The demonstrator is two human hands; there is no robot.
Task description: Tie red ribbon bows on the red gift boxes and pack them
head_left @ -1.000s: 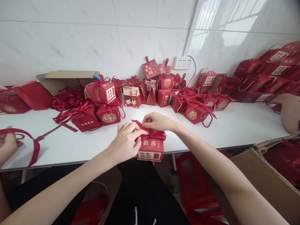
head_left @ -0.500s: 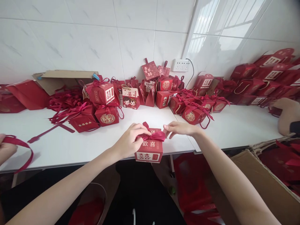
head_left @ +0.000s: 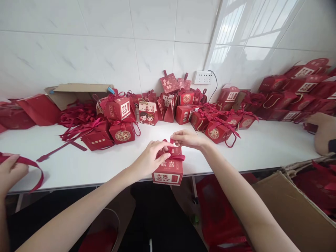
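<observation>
A red gift box (head_left: 168,171) with white lettering stands at the table's front edge, its lower front panel white with a red double character. Across its top lies a dark red ribbon (head_left: 178,157) with a bow loop sticking out to the right. My left hand (head_left: 153,155) rests over the box's left side, thumb and fingers closed on the ribbon near the knot. Just above the box's top, my right hand (head_left: 187,139) pinches an upper end of the same ribbon between thumb and fingertips. The knot itself is partly hidden by my left fingers.
Finished red boxes (head_left: 122,134) with ribbons line the white table (head_left: 78,171) along the tiled wall. A cardboard carton (head_left: 278,206) stands at the lower right. At far left, another person's hand (head_left: 15,171) holds a ribbon; a co-worker's arm (head_left: 322,133) shows at right.
My right hand has moved left and up, from beside the box to above it, and has taken hold of a ribbon end. My left hand stays at the knot.
</observation>
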